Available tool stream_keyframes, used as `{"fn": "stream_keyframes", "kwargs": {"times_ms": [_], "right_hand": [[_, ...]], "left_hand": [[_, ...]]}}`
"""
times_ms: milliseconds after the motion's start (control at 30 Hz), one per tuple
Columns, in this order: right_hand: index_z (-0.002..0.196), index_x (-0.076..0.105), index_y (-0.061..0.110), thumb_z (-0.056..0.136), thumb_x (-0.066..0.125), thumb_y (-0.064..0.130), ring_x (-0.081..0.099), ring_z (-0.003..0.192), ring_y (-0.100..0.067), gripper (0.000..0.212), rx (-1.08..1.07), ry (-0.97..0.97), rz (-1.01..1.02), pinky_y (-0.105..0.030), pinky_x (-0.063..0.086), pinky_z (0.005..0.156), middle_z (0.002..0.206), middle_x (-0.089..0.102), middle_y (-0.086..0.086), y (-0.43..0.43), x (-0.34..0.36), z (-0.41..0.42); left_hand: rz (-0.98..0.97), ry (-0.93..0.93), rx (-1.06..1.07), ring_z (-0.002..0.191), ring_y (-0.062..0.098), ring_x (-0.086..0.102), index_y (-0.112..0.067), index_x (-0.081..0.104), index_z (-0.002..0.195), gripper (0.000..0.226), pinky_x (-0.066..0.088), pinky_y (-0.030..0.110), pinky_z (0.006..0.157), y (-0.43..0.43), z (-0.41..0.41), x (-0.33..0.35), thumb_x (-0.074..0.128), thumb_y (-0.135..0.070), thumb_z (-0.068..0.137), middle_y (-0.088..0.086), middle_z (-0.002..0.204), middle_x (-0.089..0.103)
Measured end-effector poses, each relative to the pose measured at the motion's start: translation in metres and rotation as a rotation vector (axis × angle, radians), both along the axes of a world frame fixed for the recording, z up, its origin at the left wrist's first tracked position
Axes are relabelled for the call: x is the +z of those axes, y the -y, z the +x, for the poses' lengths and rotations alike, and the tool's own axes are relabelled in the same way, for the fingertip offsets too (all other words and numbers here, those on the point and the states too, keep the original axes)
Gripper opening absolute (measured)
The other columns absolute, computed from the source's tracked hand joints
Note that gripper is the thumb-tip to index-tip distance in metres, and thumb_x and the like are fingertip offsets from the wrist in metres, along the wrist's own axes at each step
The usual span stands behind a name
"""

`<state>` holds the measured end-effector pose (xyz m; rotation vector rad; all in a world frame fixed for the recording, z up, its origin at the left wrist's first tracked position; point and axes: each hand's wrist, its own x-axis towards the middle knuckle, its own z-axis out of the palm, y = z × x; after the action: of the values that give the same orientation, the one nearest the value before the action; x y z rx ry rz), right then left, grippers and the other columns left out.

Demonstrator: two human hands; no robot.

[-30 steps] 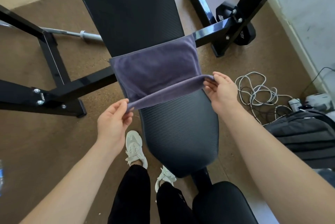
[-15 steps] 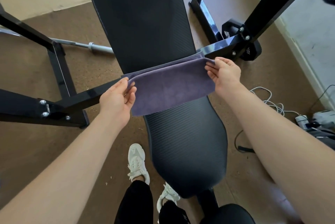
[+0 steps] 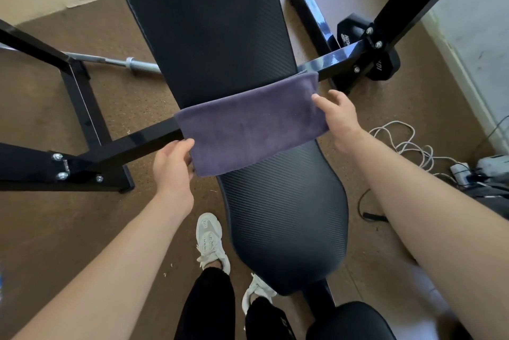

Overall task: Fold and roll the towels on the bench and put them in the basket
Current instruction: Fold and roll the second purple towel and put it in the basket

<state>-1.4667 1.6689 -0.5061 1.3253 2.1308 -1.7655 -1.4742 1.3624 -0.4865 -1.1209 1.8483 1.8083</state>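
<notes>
Towel: purple-grey, folded into a flat band, lying across the black bench at the seam between the long back pad and the seat pad. Both short ends are overhanging the bench sides; the far right corner is reaching toward the black frame bar.

Left hand: sitting at the towel's near left corner. Fingers are curling loosely, their tips touching the towel's left edge; whether they are pinching the cloth cannot be told.

Right hand: sitting at the towel's right end. Thumb is lying on the top surface of the cloth, the other fingers spreading loosely past the edge; a firm grip cannot be told.

Both forearms are bare and reaching in from the bottom corners of the view.

Bench: ribbed black padding, running away from the person, with a second rounded pad showing at the bottom edge.

Floor items:
- steel barbell lying on the brown carpet, left of the bench
- black dumbbell sitting behind the right frame post
- white cable coiling on the carpet to the right, near a white power strip
- two white sneakers, with black trouser legs, standing just left of the seat pad
</notes>
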Motion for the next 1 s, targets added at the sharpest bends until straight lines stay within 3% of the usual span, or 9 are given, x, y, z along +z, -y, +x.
{"fn": "stream_keyframes", "kwargs": {"times_ms": [100, 200, 267, 367, 433, 600, 733, 867, 1000], "right_hand": [[0.140, 0.056, 0.009, 0.096, 0.069, 0.027, 0.062, 0.109, -0.011, 0.050, 0.035, -0.034, 0.043, -0.011, 0.049, 0.073, 0.126, 0.064, 0.000, 0.006, -0.010, 0.011], [0.111, 0.066, 0.013, 0.093, 0.069, 0.018, 0.062, 0.083, -0.002, 0.019, 0.005, -0.068, 0.160, -0.014, 0.048, 0.069, 0.095, 0.068, 0.006, 0.014, -0.016, 0.023], [0.094, 0.064, 0.013, 0.092, 0.068, 0.016, 0.054, 0.070, -0.001, 0.005, 0.014, -0.048, 0.206, -0.013, 0.042, 0.061, 0.080, 0.063, 0.008, 0.017, -0.017, 0.035], [0.083, 0.057, 0.013, 0.091, 0.067, 0.015, 0.047, 0.062, -0.002, 0.013, -0.036, 0.017, 0.198, -0.013, 0.037, 0.053, 0.072, 0.057, 0.008, 0.029, -0.017, 0.070], [0.077, 0.054, 0.014, 0.091, 0.067, 0.015, 0.048, 0.063, -0.005, 0.019, -0.083, 0.084, 0.164, -0.015, 0.038, 0.053, 0.071, 0.057, 0.005, 0.040, -0.023, 0.105], [0.098, 0.059, 0.012, 0.092, 0.069, 0.022, 0.064, 0.086, -0.024, 0.015, -0.088, 0.347, 0.171, -0.034, 0.047, 0.075, 0.088, 0.064, -0.001, 0.074, -0.039, 0.193], [0.107, 0.056, 0.018, 0.091, 0.071, 0.017, 0.055, 0.084, -0.014, 0.022, 0.001, 0.213, 0.378, -0.027, 0.042, 0.078, 0.099, 0.058, -0.001, 0.089, -0.040, 0.219], [0.143, 0.053, 0.014, 0.093, 0.069, 0.009, 0.054, 0.108, -0.009, 0.053, 0.249, 0.124, 0.241, -0.024, 0.045, 0.096, 0.131, 0.054, 0.003, 0.088, -0.051, 0.212], [0.147, 0.052, 0.012, 0.092, 0.064, 0.000, 0.056, 0.101, -0.015, 0.058, 0.193, 0.125, 0.143, -0.025, 0.047, 0.097, 0.121, 0.054, 0.003, 0.073, -0.056, 0.197]], "left_hand": [[0.015, 0.070, -0.171, 0.115, 0.015, 0.063, -0.030, 0.053, 0.141, 0.050, 0.054, 0.034, 0.094, -0.008, 0.009, -0.006, 0.073, -0.040, 0.095, -0.013, 0.127, 0.063], [-0.101, 0.079, -0.230, 0.123, 0.021, 0.063, -0.026, 0.050, 0.144, 0.058, 0.053, 0.045, 0.106, -0.012, 0.012, -0.008, 0.075, -0.039, 0.094, -0.009, 0.132, 0.062], [-0.128, 0.059, -0.259, 0.122, 0.021, 0.064, -0.028, 0.052, 0.142, 0.054, 0.054, 0.044, 0.103, -0.013, 0.014, -0.006, 0.073, -0.041, 0.095, -0.008, 0.133, 0.064], [-0.257, -0.064, -0.410, 0.109, 0.011, 0.063, -0.032, 0.058, 0.134, 0.037, 0.052, 0.025, 0.084, -0.012, 0.019, -0.001, 0.066, -0.041, 0.100, -0.012, 0.123, 0.065], [-0.363, -0.153, -0.511, 0.106, 0.010, 0.065, -0.030, 0.061, 0.132, 0.034, 0.054, 0.024, 0.084, -0.009, 0.022, -0.001, 0.063, -0.043, 0.101, -0.010, 0.122, 0.067], [-0.452, -0.280, -0.745, 0.098, 0.009, 0.069, -0.028, 0.067, 0.115, 0.024, 0.061, 0.028, 0.083, -0.018, 0.017, 0.004, 0.064, -0.046, 0.100, -0.007, 0.110, 0.071], [-0.488, -0.396, -0.869, 0.088, 0.006, 0.067, -0.019, 0.070, 0.104, 0.019, 0.055, 0.019, 0.073, -0.037, 0.006, 0.015, 0.066, -0.037, 0.100, -0.003, 0.100, 0.072], [-0.548, -0.470, -0.942, 0.094, 0.008, 0.066, -0.016, 0.072, 0.113, 0.022, 0.058, 0.025, 0.083, -0.051, -0.005, 0.023, 0.068, -0.033, 0.099, -0.002, 0.107, 0.072], [-0.585, -0.587, -0.994, 0.101, 0.010, 0.063, -0.016, 0.072, 0.120, 0.028, 0.056, 0.025, 0.087, -0.056, 0.001, 0.028, 0.069, -0.032, 0.097, 0.000, 0.113, 0.069]]}}
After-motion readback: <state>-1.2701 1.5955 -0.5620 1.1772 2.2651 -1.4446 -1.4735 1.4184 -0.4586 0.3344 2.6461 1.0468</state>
